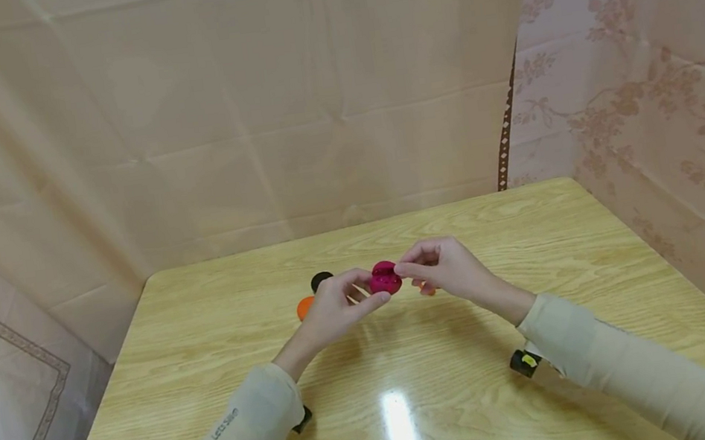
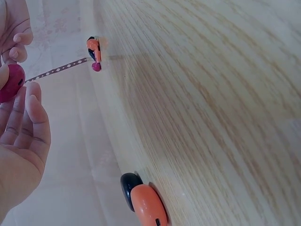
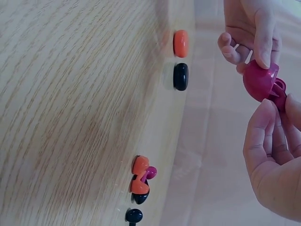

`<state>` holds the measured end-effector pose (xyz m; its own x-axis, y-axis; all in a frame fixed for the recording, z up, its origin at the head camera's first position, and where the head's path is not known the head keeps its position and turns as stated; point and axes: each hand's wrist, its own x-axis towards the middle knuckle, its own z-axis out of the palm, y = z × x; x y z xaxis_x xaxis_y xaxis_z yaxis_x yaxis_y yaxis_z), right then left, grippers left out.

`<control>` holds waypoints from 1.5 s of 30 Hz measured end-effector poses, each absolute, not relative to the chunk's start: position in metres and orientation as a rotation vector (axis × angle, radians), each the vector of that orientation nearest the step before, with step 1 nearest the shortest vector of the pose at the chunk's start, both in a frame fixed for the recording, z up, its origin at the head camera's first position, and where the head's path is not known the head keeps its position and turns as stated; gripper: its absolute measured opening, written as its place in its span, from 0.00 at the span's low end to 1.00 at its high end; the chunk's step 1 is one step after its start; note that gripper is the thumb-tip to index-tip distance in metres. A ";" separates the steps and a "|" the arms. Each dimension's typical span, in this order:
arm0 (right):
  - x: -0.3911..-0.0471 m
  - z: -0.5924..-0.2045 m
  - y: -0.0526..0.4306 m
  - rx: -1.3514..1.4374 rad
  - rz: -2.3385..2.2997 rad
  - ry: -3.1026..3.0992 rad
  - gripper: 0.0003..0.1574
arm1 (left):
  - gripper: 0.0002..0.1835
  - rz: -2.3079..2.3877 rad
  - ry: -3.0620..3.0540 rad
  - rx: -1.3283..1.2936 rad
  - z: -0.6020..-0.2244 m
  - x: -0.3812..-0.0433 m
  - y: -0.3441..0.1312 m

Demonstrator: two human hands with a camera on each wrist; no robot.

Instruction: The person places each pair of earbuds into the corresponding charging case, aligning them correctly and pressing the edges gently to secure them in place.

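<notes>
My left hand [image 1: 337, 303] holds an open magenta earbud case [image 1: 386, 284] above the table, thumb on the near side and fingers behind. Its lid [image 1: 383, 267] stands raised. At the right side of the case, my right hand [image 1: 447, 267] pinches what looks like a magenta earbud [image 3: 278, 100] between thumb and forefinger. The fingertips partly hide that piece. Beyond the left hand, an orange case [image 1: 306, 308] and a black case [image 1: 320, 279] lie close together on the table.
Several loose earbuds lie on the wooden table [image 1: 214, 390] behind the right hand: orange earbuds [image 3: 140, 165], a magenta earbud [image 3: 150, 173] and black earbuds [image 3: 134, 215]. Beige cloth [image 1: 243, 115] hangs at the back and flowered cloth [image 1: 667, 100] on the right.
</notes>
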<state>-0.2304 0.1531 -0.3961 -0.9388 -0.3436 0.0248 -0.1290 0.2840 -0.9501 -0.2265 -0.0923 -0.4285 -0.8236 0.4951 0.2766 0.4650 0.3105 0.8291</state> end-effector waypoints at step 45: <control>-0.227 -0.397 0.152 -0.500 -1.705 2.337 0.13 | 0.12 1.583 2.510 0.905 -0.424 -0.224 -0.093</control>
<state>-0.2273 0.1520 -0.3971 -0.9215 -0.3870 0.0329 -0.1494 0.2751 -0.9497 -0.2239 -0.0931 -0.4243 -0.8292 0.4917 0.2659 0.4519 0.3096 0.8366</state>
